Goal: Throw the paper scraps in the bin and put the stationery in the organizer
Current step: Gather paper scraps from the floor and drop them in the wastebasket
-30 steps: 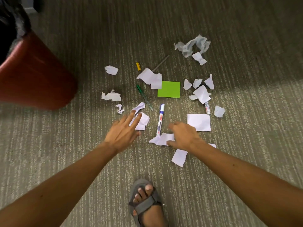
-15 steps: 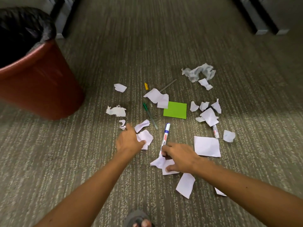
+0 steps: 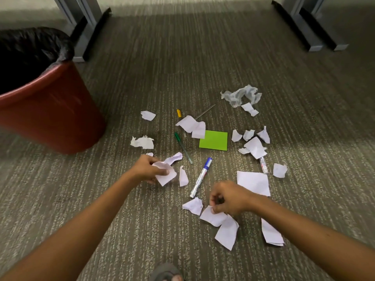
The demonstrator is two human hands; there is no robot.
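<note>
Several white paper scraps lie scattered on the carpet. My left hand [image 3: 146, 168] is closed on a white scrap [image 3: 166, 175] near the middle. My right hand [image 3: 229, 197] pinches the corner of another scrap [image 3: 213, 218] lower right. Between the hands lies a blue-capped white marker [image 3: 200, 177]. A green pen [image 3: 183, 148], a yellow-capped pen [image 3: 179, 113], a thin grey rod [image 3: 205, 111], a second marker [image 3: 263, 165] and a green sticky-note pad [image 3: 214, 140] lie farther off. The red bin [image 3: 50, 114] with a black liner stands at the left. No organizer is in view.
A crumpled grey-white wad [image 3: 241, 95] sits at the far right of the mess. Grey furniture feet [image 3: 89, 31] stand behind the bin and at the far right [image 3: 310, 27]. My sandalled foot [image 3: 165, 273] shows at the bottom edge.
The view has tilted up, showing more of the bin and floor. My left hand closed on a scrap and lifted it. My right hand drew back and pinched a scrap.
</note>
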